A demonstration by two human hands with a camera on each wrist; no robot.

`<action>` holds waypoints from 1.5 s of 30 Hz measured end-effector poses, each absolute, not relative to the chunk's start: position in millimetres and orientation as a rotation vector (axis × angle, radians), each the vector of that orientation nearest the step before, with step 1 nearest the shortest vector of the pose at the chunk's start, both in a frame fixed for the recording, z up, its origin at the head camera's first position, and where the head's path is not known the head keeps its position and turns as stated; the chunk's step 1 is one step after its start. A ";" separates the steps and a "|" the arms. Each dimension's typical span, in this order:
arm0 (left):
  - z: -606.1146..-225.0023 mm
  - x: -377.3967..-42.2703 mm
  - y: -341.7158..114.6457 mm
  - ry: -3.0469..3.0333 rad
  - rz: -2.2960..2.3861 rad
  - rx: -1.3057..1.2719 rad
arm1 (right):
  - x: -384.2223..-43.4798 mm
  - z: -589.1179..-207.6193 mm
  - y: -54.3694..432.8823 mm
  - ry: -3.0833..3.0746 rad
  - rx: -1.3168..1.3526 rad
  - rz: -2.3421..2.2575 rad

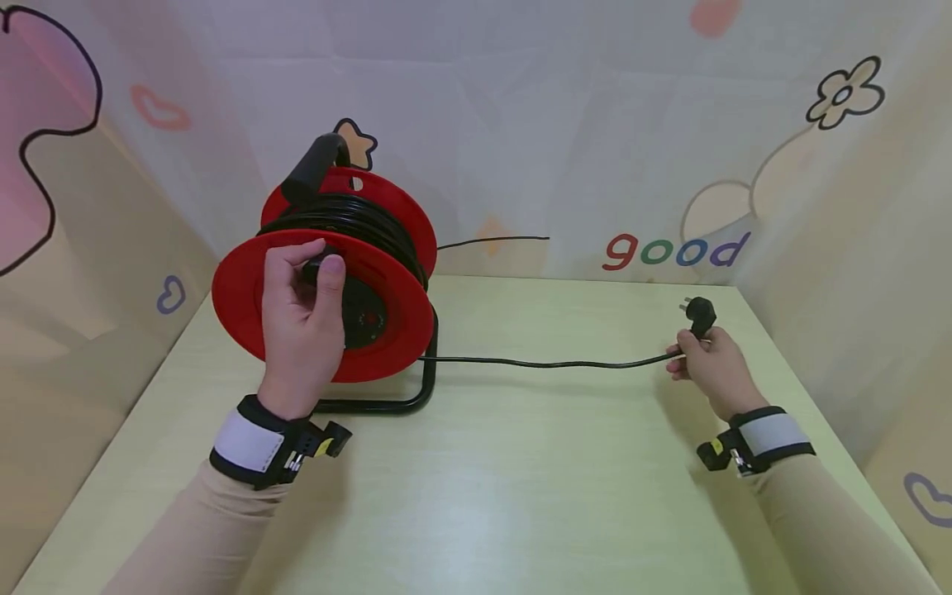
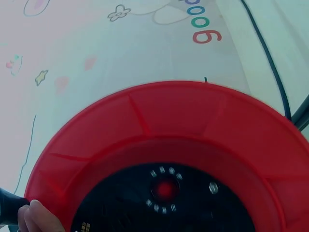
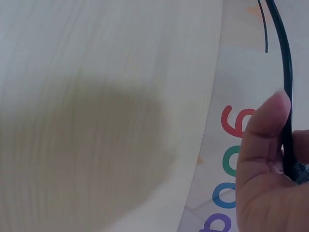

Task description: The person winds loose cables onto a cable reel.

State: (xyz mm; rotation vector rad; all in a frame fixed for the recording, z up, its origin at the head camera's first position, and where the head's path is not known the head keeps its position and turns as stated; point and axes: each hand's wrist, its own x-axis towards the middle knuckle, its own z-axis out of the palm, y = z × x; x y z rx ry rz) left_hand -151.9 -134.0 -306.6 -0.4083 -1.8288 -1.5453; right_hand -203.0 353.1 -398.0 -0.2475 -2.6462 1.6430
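A red cable reel with black cord wound on its drum stands on the left of the table, on a black tube frame. My left hand pinches the black knob on the reel's front disc between thumb and fingers. In the left wrist view the red disc and its dark centre panel fill the lower part. At the right, my right hand grips the black cord just below its plug. The plug's pins point left. Between reel and hand the cord runs nearly straight, above the tabletop.
The pale wooden table meets a printed cloth backdrop behind the reel. Cloth walls also rise at the left and right. A black carrying handle tops the reel.
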 end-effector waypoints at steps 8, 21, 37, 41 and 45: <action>-311.2 -148.6 -116.0 -1.932 -1.535 -0.417 | -204.6 -398.4 341.9 -2.676 -0.225 1.630; -327.6 -147.7 -94.7 -2.031 -1.451 -0.448 | -210.0 -398.0 327.5 -2.762 -0.202 1.643; -373.1 -131.7 -79.5 -2.450 -1.350 -0.345 | -225.9 -412.3 271.3 -2.688 -0.168 2.000; -388.6 -128.3 -85.2 -2.528 -1.336 -0.293 | -230.3 -416.0 247.8 -2.498 -0.245 2.297; -402.0 -125.8 -94.1 -2.599 -1.321 -0.242 | -235.2 -420.5 225.1 -2.378 -0.261 2.450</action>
